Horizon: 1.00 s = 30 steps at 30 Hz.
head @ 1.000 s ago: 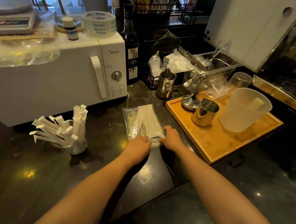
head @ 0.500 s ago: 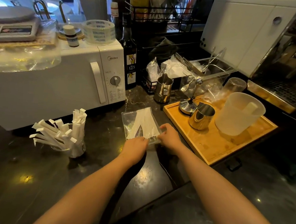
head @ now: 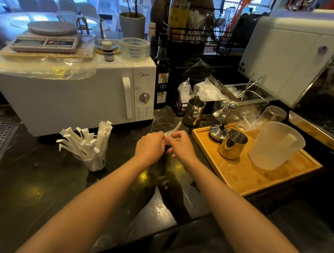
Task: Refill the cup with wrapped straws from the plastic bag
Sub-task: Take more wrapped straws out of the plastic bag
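Observation:
A clear cup stands on the dark counter left of my hands, with several white wrapped straws fanning out of it. My left hand and my right hand meet above the counter, both pinching the clear plastic bag. The bag is lifted and blurred; only its far end pokes out beyond my fingers. The straws inside it are mostly hidden by my hands.
A white microwave stands behind the cup. To the right lies a wooden tray carrying a steel pitcher and a frosted plastic jug. Another steel pitcher and a dark bottle stand further back.
The bag lay flat on the counter under my hands; now both hands have raised it off the surface and drawn closer together. My view has tilted upward.

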{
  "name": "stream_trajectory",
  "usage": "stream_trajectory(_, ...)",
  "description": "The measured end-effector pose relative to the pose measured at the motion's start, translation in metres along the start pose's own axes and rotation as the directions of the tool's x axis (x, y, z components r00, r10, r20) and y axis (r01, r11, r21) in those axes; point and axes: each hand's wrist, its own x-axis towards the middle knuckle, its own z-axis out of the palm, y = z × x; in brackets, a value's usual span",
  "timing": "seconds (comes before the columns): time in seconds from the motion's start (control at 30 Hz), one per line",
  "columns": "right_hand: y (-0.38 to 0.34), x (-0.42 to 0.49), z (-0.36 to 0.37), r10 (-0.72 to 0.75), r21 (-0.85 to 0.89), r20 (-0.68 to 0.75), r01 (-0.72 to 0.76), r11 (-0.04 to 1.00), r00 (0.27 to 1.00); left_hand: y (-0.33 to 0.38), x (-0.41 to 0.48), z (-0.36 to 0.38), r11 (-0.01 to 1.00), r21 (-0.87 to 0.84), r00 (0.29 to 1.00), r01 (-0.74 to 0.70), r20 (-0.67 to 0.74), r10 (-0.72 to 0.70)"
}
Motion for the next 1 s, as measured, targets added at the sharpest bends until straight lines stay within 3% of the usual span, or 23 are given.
stream_trajectory(0.23, -0.014, -0.019, 0.012, -0.054, -0.029, 0.158, 0.059, 0.998, 0.986, 0.002, -0.016, -0.027, 0.977, -0.187, 0.994, 0.103, -0.015, -0.108)
stream_trajectory(0.5, -0.029, -0.033, 0.021, -0.208, -0.151, 0.209, 0.242, 0.959, 0.956, 0.0, -0.037, -0.046, 0.949, -0.27, 0.983, 0.165, -0.032, -0.18)
stream_trajectory(0.77, -0.041, -0.05, 0.041, -0.3, -0.199, 0.4, 0.401, 0.894, 0.866, -0.018, -0.062, -0.065, 0.787, -0.543, 0.952, 0.294, 0.09, -0.293)
stream_trajectory(1.0, -0.052, -0.069, 0.06, -0.363, -0.07, 0.516, 0.46, 0.885, 0.776, -0.038, -0.096, -0.092, 0.701, -0.658, 0.96, 0.277, 0.153, -0.236)
